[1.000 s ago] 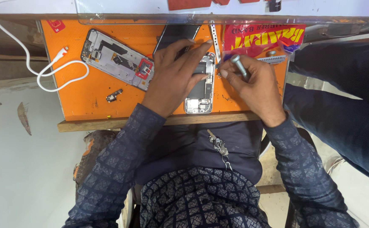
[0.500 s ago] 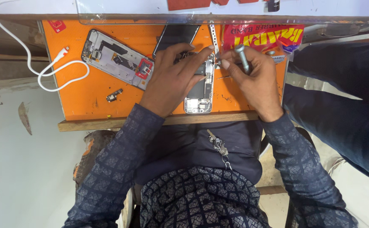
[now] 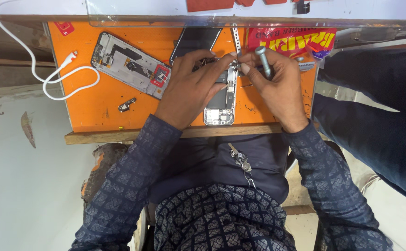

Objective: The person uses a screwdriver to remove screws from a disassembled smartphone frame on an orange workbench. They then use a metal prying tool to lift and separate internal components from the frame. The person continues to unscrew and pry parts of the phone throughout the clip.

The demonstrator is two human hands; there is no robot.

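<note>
An opened phone (image 3: 221, 100) lies upright on the orange mat (image 3: 96, 104), its circuit board showing. My left hand (image 3: 191, 88) rests on its upper half, fingers pressing near the top edge. My right hand (image 3: 272, 83) holds a grey metal screwdriver (image 3: 262, 59), handle pointing up, fingertips meeting the left hand's at the phone's top right corner. What the fingertips pinch is hidden.
A second phone frame (image 3: 128, 65) lies tilted at the mat's left, a dark screen panel (image 3: 194, 41) behind my left hand. A small loose part (image 3: 127, 105) sits on the mat. A white cable (image 3: 49, 74) loops at left. A red packet (image 3: 291, 41) lies at right. Another person's leg (image 3: 375, 116) is beside the table.
My right hand has shifted left and up towards the phone's top, and the screwdriver has tilted more upright. My left hand's fingers have stretched to meet it.
</note>
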